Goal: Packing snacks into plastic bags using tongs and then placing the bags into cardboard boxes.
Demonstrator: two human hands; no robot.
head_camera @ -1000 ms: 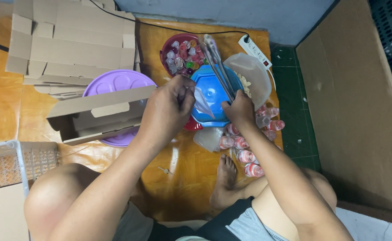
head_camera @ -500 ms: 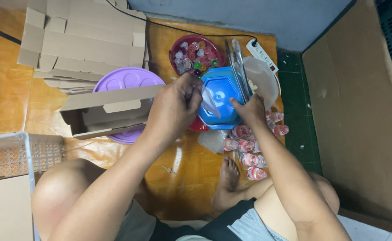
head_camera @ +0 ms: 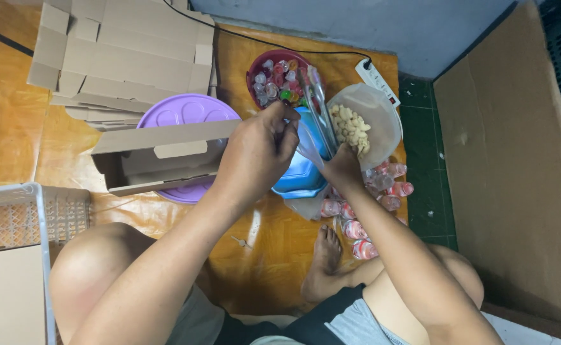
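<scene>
Head view, looking down at a person seated on an orange-brown floor with one bare foot tucked forward. The left hand is closed, its fingertips pinched on the upper edge of a clear plastic bag; the right hand grips the same bag lower down on its far side, fingers curled and mostly hidden behind the film. The bag is held between the two hands, directly above a blue plastic container that rests on the floor. Just beyond the hands stands a dark red bowl filled with small jelly cups in mixed colours, and to its right a translucent bag of pale nuts, open and lying partly tilted. A pair of metal tongs lies between the bowl and the nut bag. Small pink-capped bottles are strewn on the floor beside the right forearm. Left of the hands, an open cardboard box sits on a round purple lid; flattened cardboard sheets lie farther back. A white power strip rests near the wall, and a white plastic basket stands at the left edge.
</scene>
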